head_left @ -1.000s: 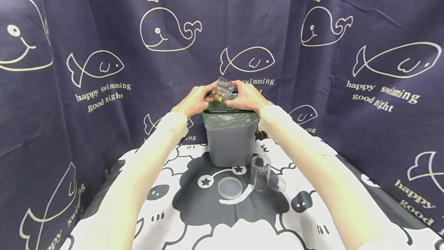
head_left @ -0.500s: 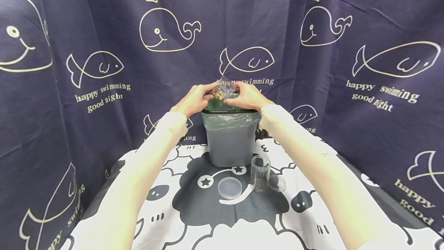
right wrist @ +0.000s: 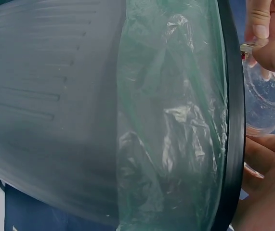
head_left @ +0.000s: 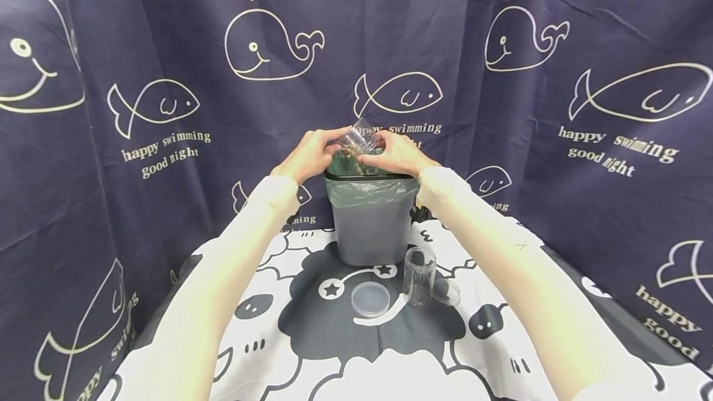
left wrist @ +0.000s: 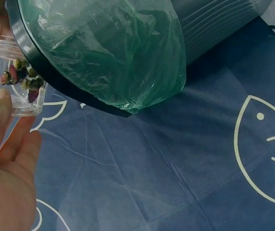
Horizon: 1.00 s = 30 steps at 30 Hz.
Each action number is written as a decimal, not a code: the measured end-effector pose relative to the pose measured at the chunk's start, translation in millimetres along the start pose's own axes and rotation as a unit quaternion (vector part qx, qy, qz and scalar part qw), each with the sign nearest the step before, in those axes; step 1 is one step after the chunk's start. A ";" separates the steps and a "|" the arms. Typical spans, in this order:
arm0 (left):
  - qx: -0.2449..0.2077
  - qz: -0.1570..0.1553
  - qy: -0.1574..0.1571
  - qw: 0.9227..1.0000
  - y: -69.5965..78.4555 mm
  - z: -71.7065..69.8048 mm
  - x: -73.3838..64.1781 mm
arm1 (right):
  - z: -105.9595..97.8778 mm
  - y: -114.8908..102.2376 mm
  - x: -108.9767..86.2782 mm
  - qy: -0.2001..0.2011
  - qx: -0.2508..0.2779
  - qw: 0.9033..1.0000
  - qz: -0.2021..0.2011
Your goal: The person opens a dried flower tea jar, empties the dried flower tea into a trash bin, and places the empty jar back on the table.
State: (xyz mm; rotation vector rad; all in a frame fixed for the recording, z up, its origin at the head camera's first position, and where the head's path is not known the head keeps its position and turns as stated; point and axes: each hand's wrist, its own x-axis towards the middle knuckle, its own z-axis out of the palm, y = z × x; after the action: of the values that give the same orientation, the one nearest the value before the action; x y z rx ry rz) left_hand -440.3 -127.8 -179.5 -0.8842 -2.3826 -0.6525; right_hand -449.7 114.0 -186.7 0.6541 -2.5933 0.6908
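Note:
Above the bin, a clear plastic jar (head_left: 361,133) hangs tilted between both hands, its lower end toward the left. My left hand (head_left: 308,156) grips that lower end, and my right hand (head_left: 400,155) holds the upper end with thumb and fingers. Dried flower buds (left wrist: 24,77), pinkish and yellow-green, are gathered inside the jar in the left wrist view. Directly below stands the grey trash bin (head_left: 372,234), with a green plastic liner (head_left: 370,193) folded over its dark rim. The bin's inside is mostly hidden by the hands.
In front of the bin, a second clear jar (head_left: 419,276) stands upright on the sheep-print cloth (head_left: 401,370). Beside it lies a clear lid (head_left: 447,292), and a translucent round lid (head_left: 370,299) lies to the left. A dark blue curtain (head_left: 334,11) hangs behind.
The jar has tipped further, and the flower buds sit lower, largely out of sight in the head view. Both hands keep their hold; the left hand has risen slightly.

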 end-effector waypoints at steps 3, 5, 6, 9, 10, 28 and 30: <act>-0.002 0.006 0.006 1.000 2.0 -1.7 1.2 | -1.0 -0.4 -0.2 -0.005 0.007 1.000 0.008; -0.003 0.007 0.009 1.000 3.2 -2.2 1.9 | -1.3 -0.5 -0.2 -0.007 0.010 1.000 0.012; -0.002 0.007 0.009 1.000 3.7 -2.4 2.0 | -1.5 -0.6 -0.2 -0.009 0.011 1.000 0.013; -0.006 0.006 0.011 1.000 5.3 -2.5 2.5 | -1.5 -0.1 0.2 -0.011 0.010 1.000 0.014; -0.008 0.005 0.011 1.000 5.5 -2.4 2.7 | -1.4 0.1 0.4 -0.011 0.009 1.000 0.014; -0.015 -0.011 -0.011 1.000 12.1 -0.5 6.0 | 2.8 1.4 -1.8 -0.026 0.000 0.999 0.027; -0.016 -0.010 -0.012 1.000 12.6 0.6 5.9 | 2.8 1.5 -3.0 -0.031 0.004 0.999 0.030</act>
State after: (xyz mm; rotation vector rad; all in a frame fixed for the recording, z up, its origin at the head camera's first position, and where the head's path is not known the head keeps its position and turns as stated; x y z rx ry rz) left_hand -435.6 -116.2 -173.2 -0.8875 -2.4105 -0.6933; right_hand -448.6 114.6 -190.9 0.6107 -2.6795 0.7098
